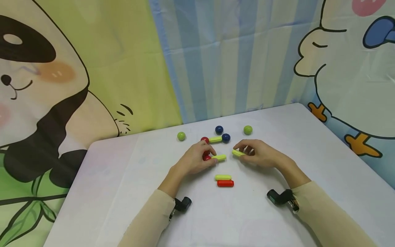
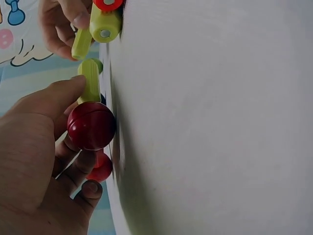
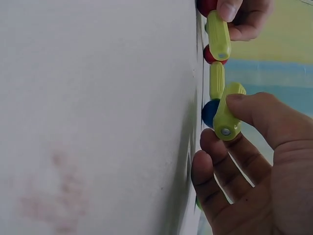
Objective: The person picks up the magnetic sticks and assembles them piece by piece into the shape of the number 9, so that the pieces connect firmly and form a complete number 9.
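My left hand (image 1: 197, 157) pinches a yellow-green magnetic rod (image 1: 219, 157) between thumb and fingers. A red ball (image 2: 91, 126) sits on the end of that rod nearest the palm. Across a small gap, my right hand (image 1: 262, 153) pinches another yellow-green magnetic rod (image 1: 238, 153), whose end shows a round metal tip in the right wrist view. The two held rods point roughly toward each other, apart. Just behind the hands lies a joined piece: a yellow-green rod (image 1: 215, 139) with a red ball (image 1: 204, 139) at its left and a dark blue ball (image 1: 226, 138) at its right.
Nearer the person, a yellow-green rod (image 1: 223, 177) and a red rod (image 1: 225, 183) lie side by side on the white table (image 1: 123, 206). Toward the back are a loose dark blue ball (image 1: 219, 129), a left green ball (image 1: 181, 136) and a right green ball (image 1: 248, 129).
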The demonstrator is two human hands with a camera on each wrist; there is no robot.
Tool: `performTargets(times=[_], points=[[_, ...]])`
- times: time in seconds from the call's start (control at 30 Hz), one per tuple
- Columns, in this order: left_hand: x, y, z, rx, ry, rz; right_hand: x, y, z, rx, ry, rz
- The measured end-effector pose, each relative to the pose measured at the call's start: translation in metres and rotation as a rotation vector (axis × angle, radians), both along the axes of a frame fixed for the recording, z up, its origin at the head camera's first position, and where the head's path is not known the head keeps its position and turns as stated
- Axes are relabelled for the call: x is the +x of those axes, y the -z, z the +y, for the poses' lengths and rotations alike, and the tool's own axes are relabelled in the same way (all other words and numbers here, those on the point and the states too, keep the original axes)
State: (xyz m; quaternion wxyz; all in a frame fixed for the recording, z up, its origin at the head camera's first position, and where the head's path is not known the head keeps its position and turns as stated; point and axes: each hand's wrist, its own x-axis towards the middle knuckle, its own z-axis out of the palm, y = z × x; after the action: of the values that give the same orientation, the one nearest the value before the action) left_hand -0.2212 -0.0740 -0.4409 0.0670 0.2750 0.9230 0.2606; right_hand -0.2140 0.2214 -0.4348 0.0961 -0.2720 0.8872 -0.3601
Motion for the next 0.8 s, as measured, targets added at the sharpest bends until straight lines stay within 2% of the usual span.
performTargets(times=[0.13, 0.43, 0.6, 0.8], points=[[0.000, -0.002, 0.000, -0.001, 0.000, -0.004, -0.003, -0.001, -0.004, -0.018, 0.021, 0.002], [0.000, -0.003, 0.001, -0.019, 0.006, -0.006, -0.004, 0.000, -0.014, 0.022, 0.110, 0.023], [-0.003, -0.006, 0.002, -0.021, -0.041, 0.051, -0.006, 0.003, -0.022, 0.020, 0.152, 0.031], [-0.014, -0.007, 0.009, 0.016, -0.109, 0.168, -0.006, 0.002, -0.031, 0.012, 0.230, -0.007]])
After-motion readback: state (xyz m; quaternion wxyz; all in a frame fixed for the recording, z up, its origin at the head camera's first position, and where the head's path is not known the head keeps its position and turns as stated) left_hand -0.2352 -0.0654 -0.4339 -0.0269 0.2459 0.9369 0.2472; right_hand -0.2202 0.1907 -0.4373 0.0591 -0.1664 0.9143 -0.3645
